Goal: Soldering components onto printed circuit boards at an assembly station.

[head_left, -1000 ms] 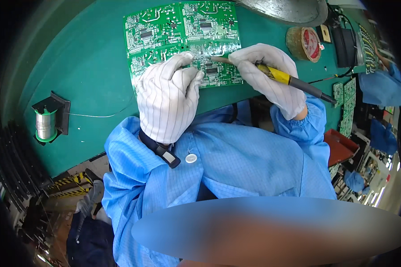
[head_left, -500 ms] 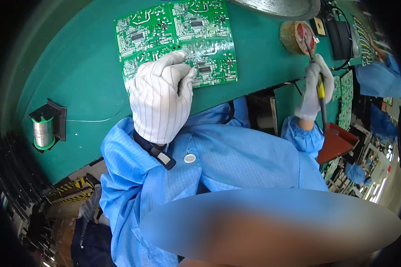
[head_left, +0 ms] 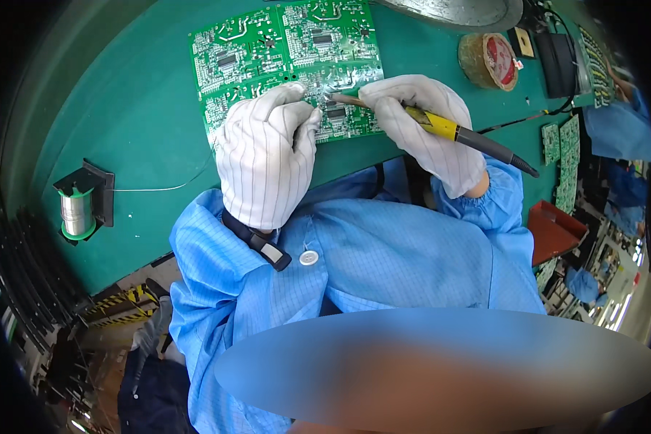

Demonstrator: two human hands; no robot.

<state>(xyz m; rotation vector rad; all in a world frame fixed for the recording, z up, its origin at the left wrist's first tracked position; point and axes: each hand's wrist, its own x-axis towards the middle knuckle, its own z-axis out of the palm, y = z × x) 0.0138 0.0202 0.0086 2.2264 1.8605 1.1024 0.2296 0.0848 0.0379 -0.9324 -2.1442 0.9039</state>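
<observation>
A panel of green circuit boards (head_left: 249, 54) lies on the green table in front of me, densely covered with small parts. My right hand (head_left: 427, 130), in a white striped glove, is closed round a yellow and black soldering iron (head_left: 441, 126). Its tip is at the lower right board, close to a dark chip. My left hand (head_left: 267, 155), gloved too, rests on the lower left of the panel with its fingers curled together. Thin solder wire (head_left: 155, 189) runs from a spool (head_left: 77, 213) at the left into this hand; its end is hidden.
A roll of tape (head_left: 488, 61) stands at the back right beside a black holder (head_left: 557, 65). A round metal rim (head_left: 459, 11) shows at the top. The iron's cable (head_left: 517, 123) crosses the table. Further right are more circuit boards (head_left: 568, 163) and a red tray (head_left: 555, 231).
My right hand has brought the soldering iron from the tape roll leftward to the circuit boards, its tip now at the lower right board. My left hand has stayed in place on the panel.
</observation>
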